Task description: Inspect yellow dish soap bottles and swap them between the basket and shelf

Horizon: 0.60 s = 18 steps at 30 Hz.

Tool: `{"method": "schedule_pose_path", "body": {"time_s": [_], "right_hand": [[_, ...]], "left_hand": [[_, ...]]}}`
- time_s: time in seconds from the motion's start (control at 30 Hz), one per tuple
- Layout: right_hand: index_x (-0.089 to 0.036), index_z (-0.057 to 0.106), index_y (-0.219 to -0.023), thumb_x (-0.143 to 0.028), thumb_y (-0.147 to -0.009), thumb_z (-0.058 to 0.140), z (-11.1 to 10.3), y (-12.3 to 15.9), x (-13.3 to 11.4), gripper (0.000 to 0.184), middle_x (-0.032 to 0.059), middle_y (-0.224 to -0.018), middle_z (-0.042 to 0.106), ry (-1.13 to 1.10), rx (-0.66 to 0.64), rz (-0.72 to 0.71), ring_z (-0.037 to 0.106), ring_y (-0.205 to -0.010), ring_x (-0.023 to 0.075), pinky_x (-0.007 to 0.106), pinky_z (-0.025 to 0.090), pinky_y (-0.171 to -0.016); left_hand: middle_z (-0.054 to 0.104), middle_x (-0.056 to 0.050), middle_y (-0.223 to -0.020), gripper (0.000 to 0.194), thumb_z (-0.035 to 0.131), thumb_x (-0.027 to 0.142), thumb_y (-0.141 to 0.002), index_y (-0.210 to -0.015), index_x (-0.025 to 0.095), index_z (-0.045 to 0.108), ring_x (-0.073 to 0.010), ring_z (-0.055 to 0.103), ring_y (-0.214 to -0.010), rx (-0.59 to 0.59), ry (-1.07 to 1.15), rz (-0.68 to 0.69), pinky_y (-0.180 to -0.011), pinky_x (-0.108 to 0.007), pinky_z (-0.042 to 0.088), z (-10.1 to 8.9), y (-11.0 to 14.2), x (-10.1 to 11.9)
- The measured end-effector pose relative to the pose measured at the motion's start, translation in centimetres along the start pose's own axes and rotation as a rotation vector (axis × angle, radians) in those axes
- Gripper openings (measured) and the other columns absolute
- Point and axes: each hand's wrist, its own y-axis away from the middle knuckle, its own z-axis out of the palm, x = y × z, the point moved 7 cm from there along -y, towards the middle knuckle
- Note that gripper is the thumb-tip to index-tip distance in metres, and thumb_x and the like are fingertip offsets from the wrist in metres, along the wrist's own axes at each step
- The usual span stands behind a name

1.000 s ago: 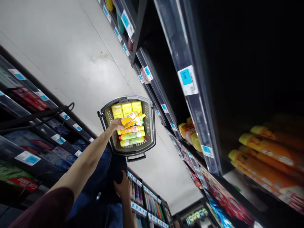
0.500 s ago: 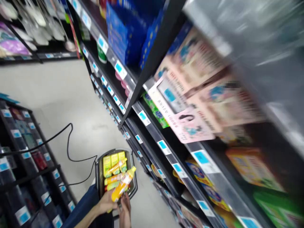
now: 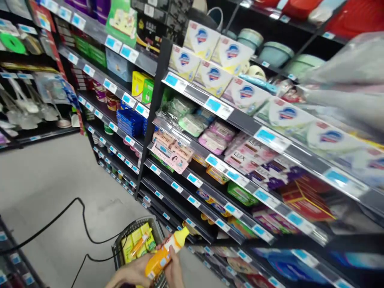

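Observation:
An orange bottle (image 3: 163, 256) with a yellow cap and a white label lies tilted across both my hands, its cap pointing up and to the right. My right hand (image 3: 175, 269) is closed around its middle, thumb in front and fingertips showing behind. My left hand (image 3: 135, 273) grips the lower end, with its fingers partly hidden by the bottle. Just beyond them is a dark shopping basket (image 3: 117, 256). It holds yellow boxes (image 3: 128, 245) and a slim orange item (image 3: 139, 245); my hands and the bottle hide the rest of its contents.
Shelves along the right carry white soap boxes (image 3: 213, 76), pink LUX packs (image 3: 246, 154) and a pink card (image 3: 171, 158) jutting from one edge. A black cable (image 3: 85, 222) loops above the grey floor (image 3: 60, 176). Another shelf (image 3: 18, 256) stands at lower left.
My view has swung upward and to the right, bringing higher shelves in. The bottle has been raised clear of the basket's contents, and my right hand now wraps its middle.

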Motion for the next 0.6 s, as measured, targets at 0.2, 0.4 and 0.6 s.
{"method": "schedule_pose_path", "body": {"time_s": [0.2, 0.4, 0.6], "right_hand": [[-0.023, 0.058, -0.097, -0.045, -0.068, 0.078, -1.8, 1.7, -7.2, 0.041, -0.0042, -0.073, 0.060, -0.623, 0.308, -0.055, 0.062, -0.060, 0.0154, 0.031, 0.056, -0.064], [-0.021, 0.058, -0.101, -0.049, -0.072, 0.078, -3.8, 4.0, -11.7, 0.045, -0.0028, -0.077, 0.066, -0.728, 0.384, -0.158, 0.064, -0.062, 0.0139, 0.028, 0.055, -0.066], [-0.020, 0.059, -0.113, -0.071, -0.082, 0.052, -3.5, 6.8, -14.0, 0.059, 0.0074, -0.098, 0.073, -0.758, 0.239, -0.258, 0.069, -0.071, 0.0205, 0.036, 0.058, -0.067]], "left_hand": [[0.065, -0.006, -0.113, 0.057, 0.070, 0.023, -0.063, -0.119, 0.025, 0.057, -0.0284, 0.061, -0.110, 0.275, 0.075, 0.140, -0.099, -0.041, 0.048, 1.4, 0.9, 5.1], [0.055, -0.014, -0.140, 0.070, 0.079, 0.041, -0.071, -0.133, 0.025, 0.051, -0.0336, 0.050, -0.132, 0.449, -0.005, 0.217, -0.103, -0.044, 0.046, 3.2, 2.9, 6.3], [0.070, -0.009, -0.097, 0.067, 0.067, 0.054, -0.084, -0.137, 0.019, 0.047, -0.0152, 0.059, -0.058, 0.030, 0.215, 0.172, -0.048, -0.024, 0.041, 6.0, 5.1, 5.3]]}}
